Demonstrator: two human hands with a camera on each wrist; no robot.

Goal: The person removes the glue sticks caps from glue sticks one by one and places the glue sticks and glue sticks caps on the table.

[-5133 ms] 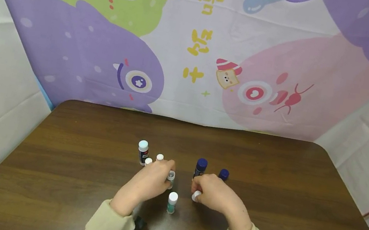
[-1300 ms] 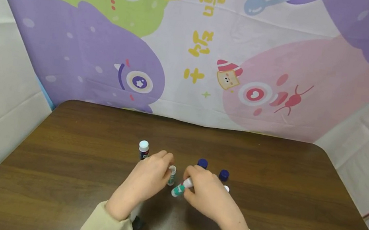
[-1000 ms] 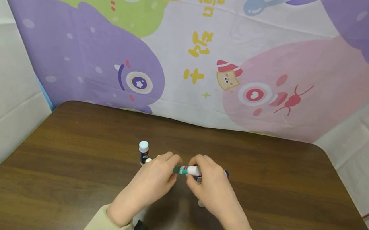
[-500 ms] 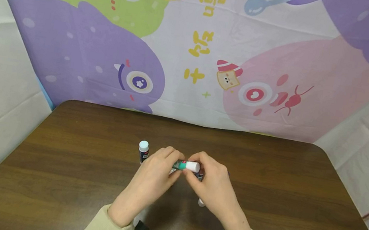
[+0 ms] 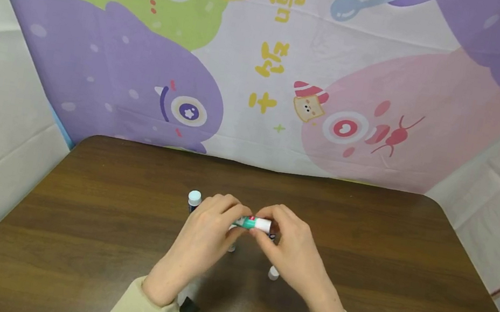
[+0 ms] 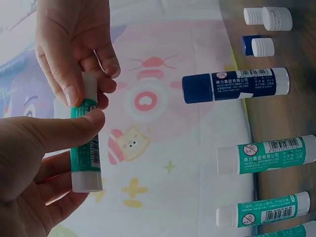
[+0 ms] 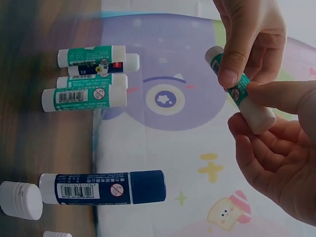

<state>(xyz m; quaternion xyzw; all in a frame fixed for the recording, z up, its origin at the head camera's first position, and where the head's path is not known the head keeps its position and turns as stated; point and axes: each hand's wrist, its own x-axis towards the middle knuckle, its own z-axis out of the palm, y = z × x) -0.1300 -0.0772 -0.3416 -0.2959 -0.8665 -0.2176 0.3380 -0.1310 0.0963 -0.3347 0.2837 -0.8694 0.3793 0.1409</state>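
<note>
Both hands hold a green glue stick (image 5: 246,222) with a white cap, lying nearly sideways above the table. The left hand (image 5: 203,233) grips the green body, its thumb pressed along the label. The right hand (image 5: 292,244) pinches the white cap end between thumb and fingers. In the left wrist view the stick's white base (image 6: 86,181) shows below the left thumb. From the right wrist, the cap (image 7: 259,118) sits on the stick with right fingers around it. Behind the hands, a navy glue stick (image 6: 237,85) with a navy cap stands on the table.
Several green glue sticks (image 7: 84,96) stand left of the navy one. A navy stick with a pale cap (image 5: 195,198) stands behind the left hand. Loose white caps (image 6: 277,19) and a blue cap (image 6: 248,45) lie toward the right. A printed cloth (image 5: 253,135) hangs behind the table (image 5: 130,170).
The right hand has put down a loose white cap, picked up the standing green glue stick by its cap and raised it. The left hand has taken hold of its body.
</note>
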